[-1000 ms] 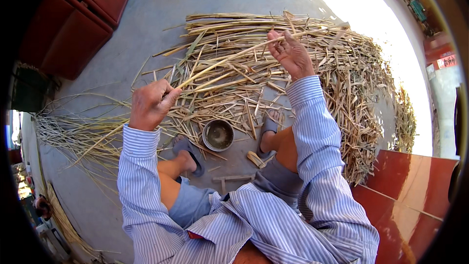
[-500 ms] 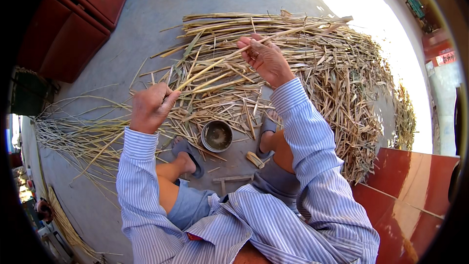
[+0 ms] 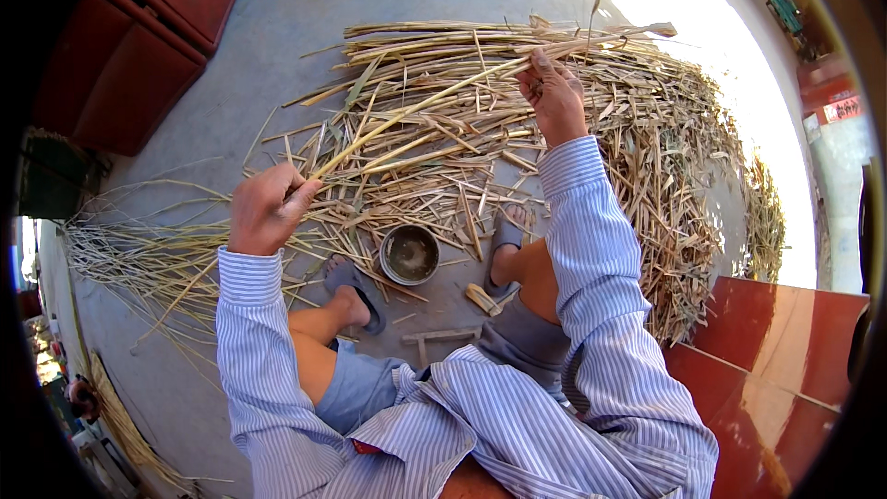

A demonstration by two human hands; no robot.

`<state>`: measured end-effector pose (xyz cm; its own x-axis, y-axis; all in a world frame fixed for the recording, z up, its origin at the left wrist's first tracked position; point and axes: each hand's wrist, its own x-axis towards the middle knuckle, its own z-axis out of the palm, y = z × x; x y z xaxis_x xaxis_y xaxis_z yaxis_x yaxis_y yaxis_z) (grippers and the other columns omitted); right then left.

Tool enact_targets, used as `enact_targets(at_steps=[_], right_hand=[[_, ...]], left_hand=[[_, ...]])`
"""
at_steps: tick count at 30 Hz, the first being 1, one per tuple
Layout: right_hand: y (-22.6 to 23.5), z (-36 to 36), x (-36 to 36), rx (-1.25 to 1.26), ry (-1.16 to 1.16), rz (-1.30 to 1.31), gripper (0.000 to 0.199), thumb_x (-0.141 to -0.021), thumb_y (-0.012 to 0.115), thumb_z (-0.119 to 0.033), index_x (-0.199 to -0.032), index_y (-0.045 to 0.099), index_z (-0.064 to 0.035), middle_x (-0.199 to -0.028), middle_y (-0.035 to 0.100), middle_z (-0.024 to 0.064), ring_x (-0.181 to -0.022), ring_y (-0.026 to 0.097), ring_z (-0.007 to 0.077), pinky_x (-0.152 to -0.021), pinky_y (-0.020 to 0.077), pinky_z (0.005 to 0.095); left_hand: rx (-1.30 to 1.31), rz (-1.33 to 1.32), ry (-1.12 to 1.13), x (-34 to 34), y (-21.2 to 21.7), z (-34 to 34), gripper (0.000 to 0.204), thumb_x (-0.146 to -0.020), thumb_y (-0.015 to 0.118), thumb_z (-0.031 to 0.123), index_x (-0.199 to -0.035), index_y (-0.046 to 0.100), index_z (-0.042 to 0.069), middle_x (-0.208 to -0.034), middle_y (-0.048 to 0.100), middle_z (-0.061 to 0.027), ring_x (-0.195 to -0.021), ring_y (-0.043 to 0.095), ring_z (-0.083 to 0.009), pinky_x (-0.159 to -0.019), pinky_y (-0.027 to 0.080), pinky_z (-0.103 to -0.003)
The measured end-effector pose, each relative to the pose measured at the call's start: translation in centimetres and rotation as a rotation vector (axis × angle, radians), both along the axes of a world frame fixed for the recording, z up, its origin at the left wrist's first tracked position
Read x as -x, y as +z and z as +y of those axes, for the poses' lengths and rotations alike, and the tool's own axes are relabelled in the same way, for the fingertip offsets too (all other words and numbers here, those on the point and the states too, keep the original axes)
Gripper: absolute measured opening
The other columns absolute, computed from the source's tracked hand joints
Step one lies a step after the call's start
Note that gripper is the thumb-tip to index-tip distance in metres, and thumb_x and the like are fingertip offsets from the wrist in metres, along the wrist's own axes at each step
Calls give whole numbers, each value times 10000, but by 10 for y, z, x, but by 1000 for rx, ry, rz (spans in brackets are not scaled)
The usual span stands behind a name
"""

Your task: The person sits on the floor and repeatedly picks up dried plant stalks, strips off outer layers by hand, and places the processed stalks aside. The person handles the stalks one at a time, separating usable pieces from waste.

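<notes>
My left hand (image 3: 270, 210) is closed in a fist around the lower end of a long, pale yellow dry stalk (image 3: 420, 112). From there the stalk slants up and to the right over the pile. My right hand (image 3: 555, 99) pinches it farther along, thumb and fingertips together. A thin dark strip (image 3: 592, 18) stands up beside the right hand; whether the hand holds it I cannot tell. Beneath both hands lies a heap of dry stalks (image 3: 416, 60), with loose leaf husks (image 3: 661, 185) spread thickly on the right.
Between my sandalled feet stands a round metal bowl (image 3: 409, 255) with liquid in it. Thin peeled stalks (image 3: 157, 245) fan out at the left. A small wooden frame (image 3: 442, 335) is near my knees. Red-brown cabinets (image 3: 139, 46) stand far left; red panels (image 3: 753, 351) are at right.
My right hand has slid up and right along the stalk, and its fingers have closed more. My left hand has moved slightly left and down, still gripping the end.
</notes>
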<state>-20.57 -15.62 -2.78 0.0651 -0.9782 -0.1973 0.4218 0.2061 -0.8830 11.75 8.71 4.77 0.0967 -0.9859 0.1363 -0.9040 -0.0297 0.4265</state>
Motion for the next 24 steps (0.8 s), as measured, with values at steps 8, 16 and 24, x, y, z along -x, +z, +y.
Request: enact_targets(at_steps=[8,16,24], right_hand=[[19,33,-44,175,249,108,257,-938,663,-264,-1045,638,-32,-901,707,66,-779,690,131,-682,553,236],[16,29,-33,259,379,157,175,-975,576,-150,-1054,621,-1,-921,707,120,-837,695,184,-789,579,302],[22,31,-29,178,567,-62,95,-937,545,-125,-934,587,-39,-720,578,22,-602,525,94,-541,430,211]], left_hand=[[116,255,14,27,-21,-48,228,-829,744,241,-767,653,41,-655,609,-118,-566,582,-256,-524,423,-354],[5,372,-42,19,-17,-52,264,-853,737,213,-745,631,-3,-574,557,-68,-501,463,-117,-482,361,-304],[-63,493,-102,13,-20,-52,264,-858,744,166,-728,607,-18,-569,502,-14,-537,390,-62,-471,320,-274]])
